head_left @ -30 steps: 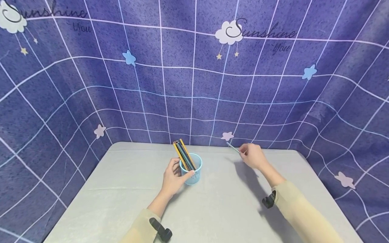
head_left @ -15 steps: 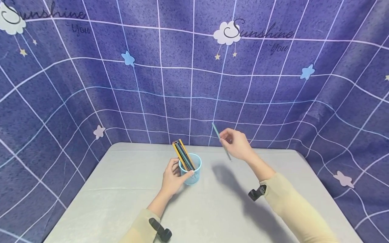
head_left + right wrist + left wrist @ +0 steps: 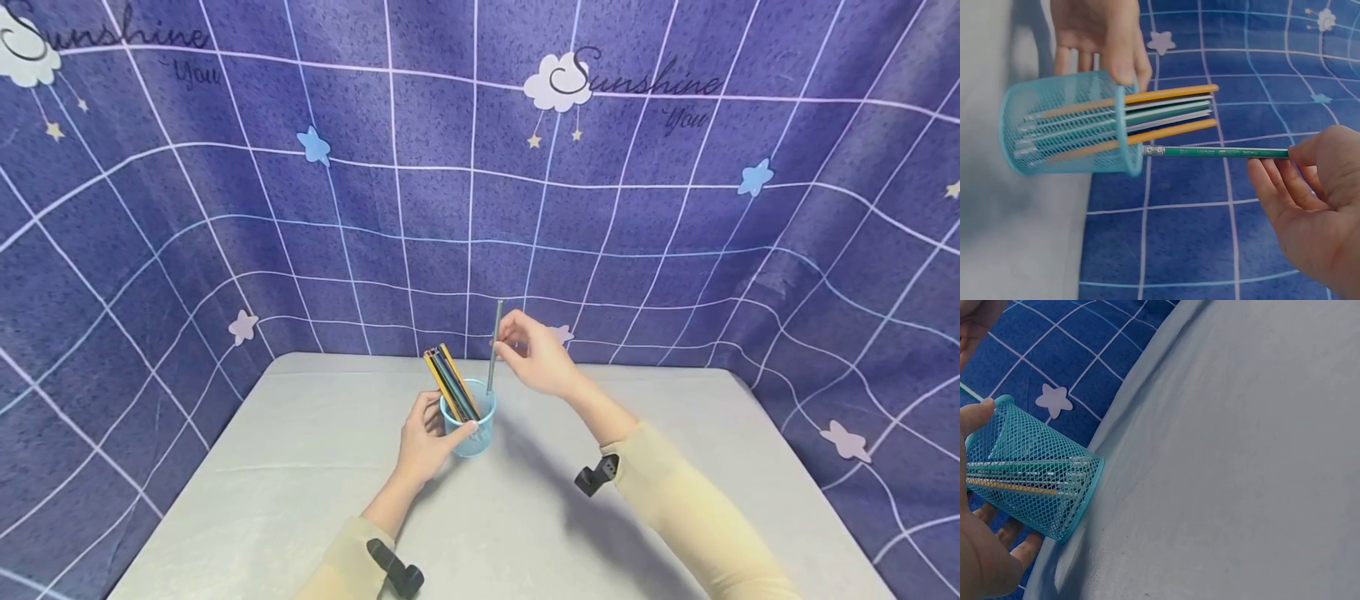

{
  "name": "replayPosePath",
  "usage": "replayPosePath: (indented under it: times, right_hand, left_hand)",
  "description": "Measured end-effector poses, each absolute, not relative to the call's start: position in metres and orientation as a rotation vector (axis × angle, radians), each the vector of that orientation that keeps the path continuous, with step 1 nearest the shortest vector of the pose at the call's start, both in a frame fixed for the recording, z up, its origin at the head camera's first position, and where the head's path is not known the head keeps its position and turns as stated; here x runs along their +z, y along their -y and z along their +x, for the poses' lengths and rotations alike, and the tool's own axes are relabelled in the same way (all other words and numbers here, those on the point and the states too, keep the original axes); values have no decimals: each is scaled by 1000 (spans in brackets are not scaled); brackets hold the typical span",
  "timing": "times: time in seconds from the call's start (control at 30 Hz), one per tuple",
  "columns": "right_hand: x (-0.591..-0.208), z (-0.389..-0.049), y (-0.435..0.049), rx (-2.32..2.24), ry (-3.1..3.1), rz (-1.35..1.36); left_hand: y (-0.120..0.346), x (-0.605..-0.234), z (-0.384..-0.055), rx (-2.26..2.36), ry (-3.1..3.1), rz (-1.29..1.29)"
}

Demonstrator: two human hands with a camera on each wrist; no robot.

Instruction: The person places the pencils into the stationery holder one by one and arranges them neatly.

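Observation:
A light-blue mesh pencil cup (image 3: 472,440) stands on the table, holding several yellow, green and dark pencils (image 3: 452,383) that lean left. My left hand (image 3: 426,442) grips the cup, thumb at the rim and fingers round its far side. Above the cup's right side, my right hand (image 3: 536,354) pinches a green pencil (image 3: 1222,152) between thumb and fingers. That pencil is nearly upright, its metal eraser end pointing down, right at the rim in the right wrist view. Through the mesh in the left wrist view, the lower ends of the pencils (image 3: 1022,485) show.
A pale grey cloth covers the table (image 3: 300,500). Behind it and along both sides hangs a purple-blue curtain (image 3: 360,250) with grid lines, stars and clouds. Each sleeve carries a black wrist camera (image 3: 596,475).
My right hand has moved left from the table's right side to the cup, turning the green pencil from slanted to nearly upright. The left hand and cup have stayed in place.

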State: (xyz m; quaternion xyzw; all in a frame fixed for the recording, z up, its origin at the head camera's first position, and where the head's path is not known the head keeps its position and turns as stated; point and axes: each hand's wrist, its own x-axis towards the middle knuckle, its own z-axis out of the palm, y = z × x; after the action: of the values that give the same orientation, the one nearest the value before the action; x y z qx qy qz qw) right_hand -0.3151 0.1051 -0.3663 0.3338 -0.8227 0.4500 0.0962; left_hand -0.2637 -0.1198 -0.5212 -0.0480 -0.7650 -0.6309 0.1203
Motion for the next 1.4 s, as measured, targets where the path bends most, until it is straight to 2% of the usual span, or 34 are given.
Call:
replayPosePath:
  times: [0.63, 1.4]
  right_hand:
    - [-416, -331, -69, 1091, 2584, 1066]
    - [-435, -327, -49, 835, 2528, 1042]
  left_hand:
    - [119, -522, -265, -1877, 2192, -143]
    - [119, -520, -264, -1854, 2232, -165]
